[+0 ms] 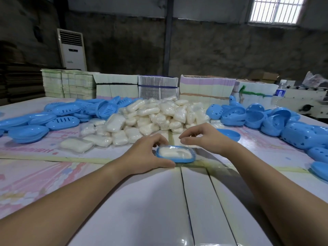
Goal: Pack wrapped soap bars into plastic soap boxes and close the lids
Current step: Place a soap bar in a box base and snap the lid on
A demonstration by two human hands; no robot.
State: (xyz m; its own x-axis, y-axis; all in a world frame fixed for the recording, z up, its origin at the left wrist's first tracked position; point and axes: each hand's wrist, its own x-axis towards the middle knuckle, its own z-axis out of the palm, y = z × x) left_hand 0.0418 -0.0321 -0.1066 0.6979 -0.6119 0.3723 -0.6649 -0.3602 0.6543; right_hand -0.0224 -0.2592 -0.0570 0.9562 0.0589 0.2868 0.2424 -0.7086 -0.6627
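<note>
Dim concrete-walled workroom, barred window high on the right, glossy white worktable (159,210) spread wide under both arms. Heaped at the far centre, within easy reach: pile of white soap bars in clear wrap (159,114). Flanking it, slotted blue plastic trays (62,118) on the left and deep perforated blue plastic shells (276,119) on the right — stock sorted by part, probably so each hand can draw from its own side. Dead centre, close to the body: one blue oval plastic soap box base (175,155) with a wrapped white bar (174,152) seated inside, no lid on yet. Left hand (150,153) curled around the base's left edge, fingers and thumb gripping it, likely to steady it. Right hand (204,137) hovering just beyond, fingers loosely bent, holding nothing — seemingly free to fetch a lid.
</note>
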